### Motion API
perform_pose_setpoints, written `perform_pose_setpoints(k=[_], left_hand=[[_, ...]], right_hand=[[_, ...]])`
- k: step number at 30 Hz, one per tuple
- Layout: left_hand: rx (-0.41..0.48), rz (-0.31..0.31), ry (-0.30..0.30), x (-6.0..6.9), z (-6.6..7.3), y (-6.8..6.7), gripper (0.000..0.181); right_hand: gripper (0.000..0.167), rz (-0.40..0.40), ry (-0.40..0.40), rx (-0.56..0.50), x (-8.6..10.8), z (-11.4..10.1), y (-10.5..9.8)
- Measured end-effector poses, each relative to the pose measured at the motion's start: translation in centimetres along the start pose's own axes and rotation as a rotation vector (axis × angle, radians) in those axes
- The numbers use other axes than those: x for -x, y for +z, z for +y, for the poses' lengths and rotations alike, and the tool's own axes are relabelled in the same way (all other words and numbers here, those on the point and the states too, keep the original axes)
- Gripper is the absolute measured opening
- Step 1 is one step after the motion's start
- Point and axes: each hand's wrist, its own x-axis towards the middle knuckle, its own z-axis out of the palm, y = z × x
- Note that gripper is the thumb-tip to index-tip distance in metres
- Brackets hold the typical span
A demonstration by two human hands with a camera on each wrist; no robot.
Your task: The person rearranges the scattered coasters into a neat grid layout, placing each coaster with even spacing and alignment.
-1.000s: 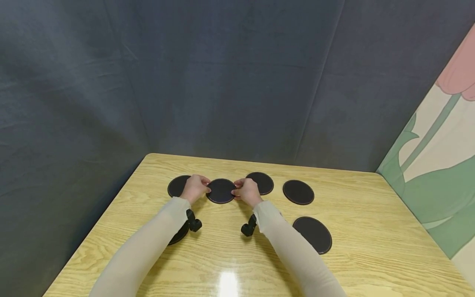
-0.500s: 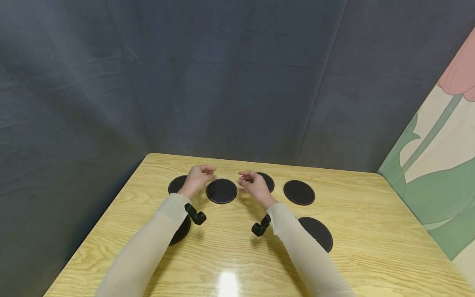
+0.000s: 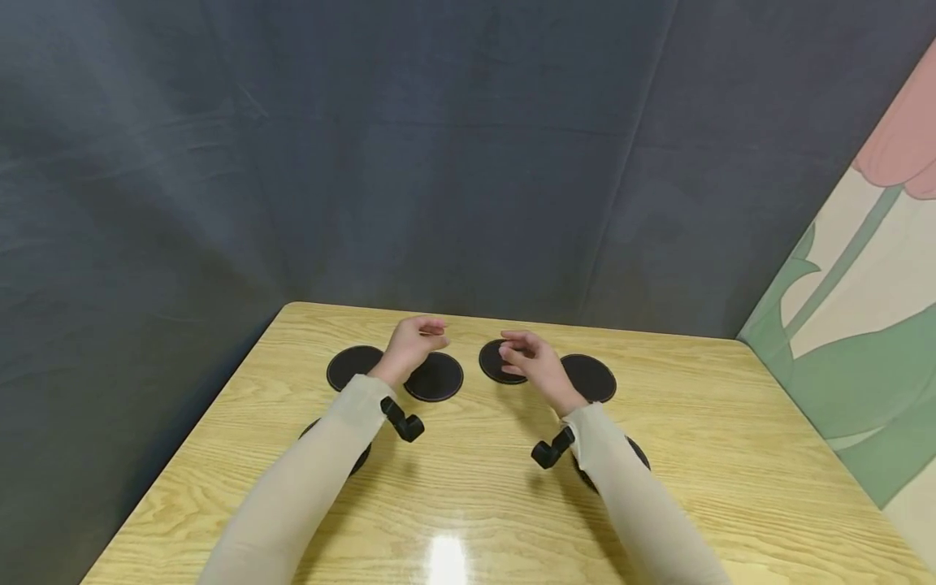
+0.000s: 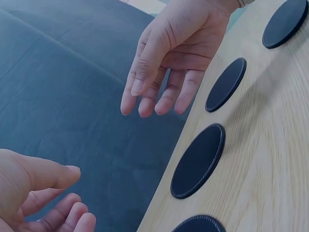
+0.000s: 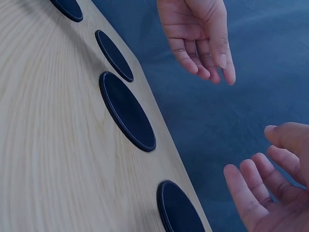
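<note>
My left hand (image 3: pixel 409 348) hovers over the table between the far-left black round coaster (image 3: pixel 347 367) and the coaster beside it (image 3: pixel 439 379), holding nothing. Its fingers are loosely bent and apart in the left wrist view. To the right, my right hand (image 3: pixel 539 366) is raised near two more coasters, the back-middle one (image 3: pixel 491 363) and the back-right one (image 3: pixel 594 379); its relaxed fingers (image 5: pixel 248 179) are also empty. The palms face each other across a gap. Pale stitching runs along the coaster edges in both wrist views.
Two nearer coasters are partly covered by the forearms: one at the left (image 3: pixel 361 461), one at the right (image 3: pixel 639 452). All lie flat in an arc on the wooden table (image 3: pixel 468 487). A dark curtain (image 3: pixel 453 162) hangs behind; a flower-painted panel (image 3: pixel 848 357) stands right.
Both hands have let go of the second coaster from the left, which stays flat on the table. They have lifted and shifted right, the right hand farther, widening the gap between them.
</note>
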Motion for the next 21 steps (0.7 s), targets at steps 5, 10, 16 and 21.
perform_pose_setpoints(k=[5, 10, 16, 21], left_hand=[[0.006, 0.002, 0.009, -0.3, 0.4, 1.2, 0.032], [0.012, -0.005, 0.008, -0.8, 0.3, 2.4, 0.031], [-0.002, -0.017, 0.008, -1.5, -0.3, 3.6, 0.029], [-0.008, -0.006, -0.015, -2.2, -0.8, 4.2, 0.026]], right_hand=[[0.04, 0.017, -0.013, 0.027, 0.8, 0.1, -1.5], [0.04, 0.036, 0.003, 0.061, 0.8, 0.6, -3.0], [0.041, 0.057, 0.039, 0.065, 0.5, 1.1, -4.4], [0.045, 0.041, 0.072, 0.08, -0.1, 1.4, -5.2]])
